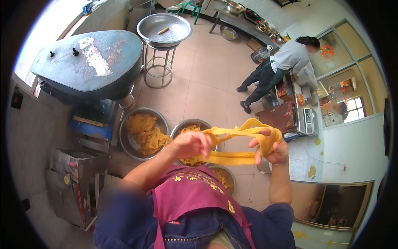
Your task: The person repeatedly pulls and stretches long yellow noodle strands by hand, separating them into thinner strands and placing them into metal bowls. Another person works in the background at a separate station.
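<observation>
Long, flat yellow dough strips (pixel 232 158) stretch in a loop between my two hands, above the metal bowls. My left hand (pixel 190 145) has its fingers curled around one end of the loop. On the other side my right hand (pixel 273 150) grips the strips, which wrap round its raised, bent fingers. A large bowl (pixel 123 139) on the floor to the left holds a heap of the same strips, and some trail close to my left wrist. Partly hidden behind my hands is a second bowl (pixel 195 121) of strips. A third bowl (pixel 233 182) shows beside my apron.
A big grey machine (pixel 112 54) stands at the upper left, near a metal basin (pixel 145 31) on a tall round stand (pixel 157 79). At the right, a co-worker (pixel 286 62) bends over a counter with a scale (pixel 309 120). A low bench (pixel 236 18) bears pans at the back.
</observation>
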A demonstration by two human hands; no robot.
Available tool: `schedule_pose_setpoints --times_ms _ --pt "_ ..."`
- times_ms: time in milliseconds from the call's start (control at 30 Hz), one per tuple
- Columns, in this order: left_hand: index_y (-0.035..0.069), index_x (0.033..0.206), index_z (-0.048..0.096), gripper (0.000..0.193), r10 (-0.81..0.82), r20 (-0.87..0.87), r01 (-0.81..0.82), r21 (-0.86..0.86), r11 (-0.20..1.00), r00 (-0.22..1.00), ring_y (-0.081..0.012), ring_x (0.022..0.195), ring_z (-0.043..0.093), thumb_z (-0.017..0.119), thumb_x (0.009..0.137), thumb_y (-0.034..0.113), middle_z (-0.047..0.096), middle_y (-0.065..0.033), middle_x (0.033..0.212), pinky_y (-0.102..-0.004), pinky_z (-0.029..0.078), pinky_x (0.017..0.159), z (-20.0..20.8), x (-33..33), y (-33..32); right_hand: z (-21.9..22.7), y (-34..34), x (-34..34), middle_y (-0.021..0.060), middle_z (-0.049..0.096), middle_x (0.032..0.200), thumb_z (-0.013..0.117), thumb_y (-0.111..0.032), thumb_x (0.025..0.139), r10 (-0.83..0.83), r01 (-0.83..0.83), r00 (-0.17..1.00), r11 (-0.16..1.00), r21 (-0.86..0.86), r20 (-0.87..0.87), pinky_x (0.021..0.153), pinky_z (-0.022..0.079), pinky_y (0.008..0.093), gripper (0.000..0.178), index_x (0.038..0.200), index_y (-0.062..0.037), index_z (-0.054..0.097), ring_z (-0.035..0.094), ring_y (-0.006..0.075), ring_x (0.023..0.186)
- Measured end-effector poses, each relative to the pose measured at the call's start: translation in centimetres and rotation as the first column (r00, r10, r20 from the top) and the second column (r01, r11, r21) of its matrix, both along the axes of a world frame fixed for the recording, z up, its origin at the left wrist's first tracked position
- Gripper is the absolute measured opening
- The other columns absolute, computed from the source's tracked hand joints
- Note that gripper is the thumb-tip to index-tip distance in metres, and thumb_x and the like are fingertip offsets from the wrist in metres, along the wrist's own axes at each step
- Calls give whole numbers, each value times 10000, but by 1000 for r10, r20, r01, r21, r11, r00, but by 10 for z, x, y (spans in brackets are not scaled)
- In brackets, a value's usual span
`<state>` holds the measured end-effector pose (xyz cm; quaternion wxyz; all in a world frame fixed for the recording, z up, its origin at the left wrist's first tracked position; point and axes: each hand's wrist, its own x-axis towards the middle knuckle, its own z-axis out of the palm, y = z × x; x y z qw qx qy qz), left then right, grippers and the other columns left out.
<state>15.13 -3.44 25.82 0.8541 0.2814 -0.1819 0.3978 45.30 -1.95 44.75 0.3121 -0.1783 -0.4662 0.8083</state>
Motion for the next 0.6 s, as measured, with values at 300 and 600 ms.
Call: schedule_pose_setpoints --times_ms 300,600 --pt "26 1419 471 676 -130 -193 -15 -610 792 973 -294 1231 595 587 1010 552 587 -153 1380 -459 430 1102 36 81 11 -4 -4 -37 187 687 1248 688 -327 993 147 -282 917 897 342 370 1051 481 410 400 1154 37 724 635 280 1197" --pt "40 1467 474 542 333 -455 -437 -141 888 826 -252 1205 638 683 968 69 629 -103 1281 -418 527 1017 84 57 41 -65 -23 15 113 731 1211 542 -210 1093 -83 -50 776 980 192 625 981 542 336 321 1185 38 724 694 191 1091"
